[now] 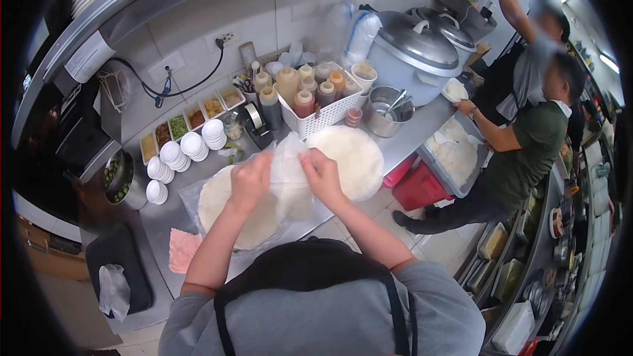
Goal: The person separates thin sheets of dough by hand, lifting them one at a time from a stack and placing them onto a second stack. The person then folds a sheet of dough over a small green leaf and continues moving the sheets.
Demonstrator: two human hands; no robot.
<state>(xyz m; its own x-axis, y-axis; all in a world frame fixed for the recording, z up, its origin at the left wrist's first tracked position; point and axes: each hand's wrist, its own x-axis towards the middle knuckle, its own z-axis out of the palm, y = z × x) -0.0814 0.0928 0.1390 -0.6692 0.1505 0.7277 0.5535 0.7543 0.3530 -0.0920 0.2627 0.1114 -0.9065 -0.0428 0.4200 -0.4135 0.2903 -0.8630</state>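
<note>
Both of my hands are raised over the steel counter, with a thin, translucent plastic sheet (288, 166) stretched between them. My left hand (250, 181) has its fingers closed on one side of the sheet. Opposite it, my right hand (320, 173) pinches the other side. Beneath and left of the sheet lies a large, pale, flat round (217, 206), like dough or flatbread, on clear plastic. A second pale round (359, 160) is to the right of my right hand, close to the counter's front edge. The sheet partly covers the left round.
Behind my hands stand a white basket (304, 125) of squeeze bottles, a tape dispenser (256, 120), and a steel pot (389, 115). Stacked white cups (173, 155) and ingredient trays (178, 126) line the left. A pink cloth (184, 249) lies nearby. At right, a co-worker (531, 145) stands by a rice bin (461, 188).
</note>
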